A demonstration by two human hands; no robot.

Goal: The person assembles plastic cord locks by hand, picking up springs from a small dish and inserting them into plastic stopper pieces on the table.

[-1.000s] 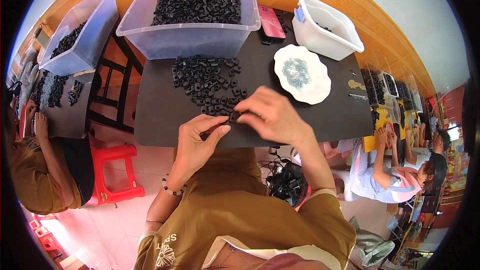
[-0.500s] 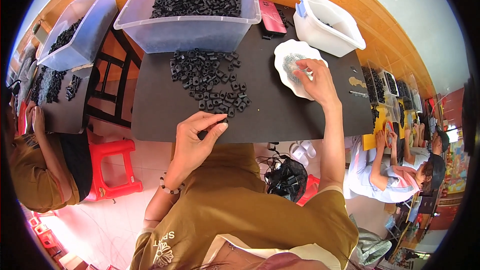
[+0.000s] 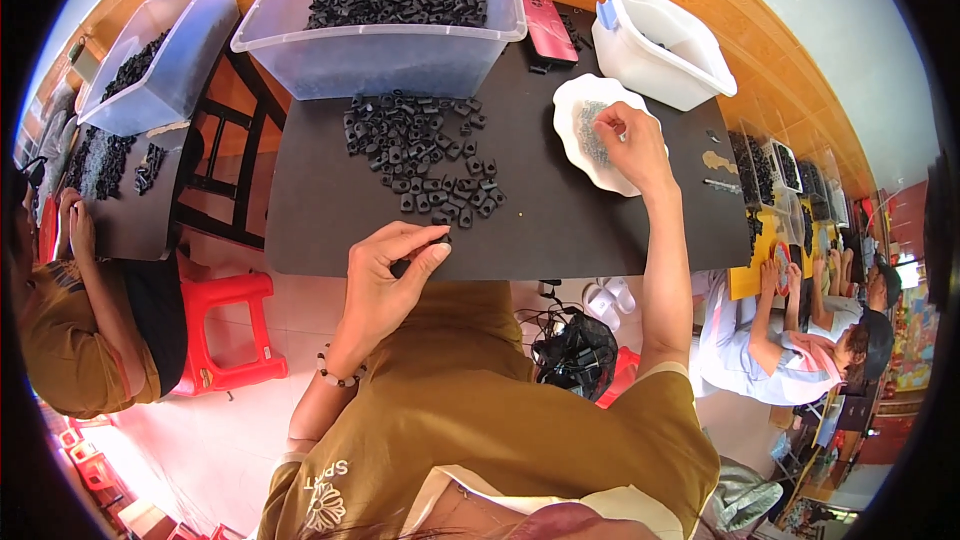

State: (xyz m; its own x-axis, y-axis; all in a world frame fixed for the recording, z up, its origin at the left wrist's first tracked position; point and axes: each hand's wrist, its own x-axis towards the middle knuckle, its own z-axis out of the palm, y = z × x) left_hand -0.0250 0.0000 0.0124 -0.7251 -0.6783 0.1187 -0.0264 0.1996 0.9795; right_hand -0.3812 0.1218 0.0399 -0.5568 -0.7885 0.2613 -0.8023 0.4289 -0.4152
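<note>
Near the table's front edge, my left hand point(image 3: 392, 268) pinches a small black plastic part point(image 3: 443, 232) between thumb and forefinger. Just beyond it lies a loose pile of similar black parts point(image 3: 420, 155), spread toward the large bin. My right hand point(image 3: 633, 148) is over a white scalloped dish point(image 3: 617, 183) holding many tiny silvery-clear pieces point(image 3: 592, 130). Its fingertips are drawn together; whatever is between them is too small to make out.
A large clear bin point(image 3: 380, 65) full of black parts stands at the back. Beside it are a pink-red box point(image 3: 550, 28) and a white tub point(image 3: 665, 60). A red stool point(image 3: 235, 340) is on the floor at left. Other people work at tables on both sides.
My right hand's fingers have closed together over the dish and lifted slightly. The left hand keeps its pinch on the black part. The whole view has shifted a little.
</note>
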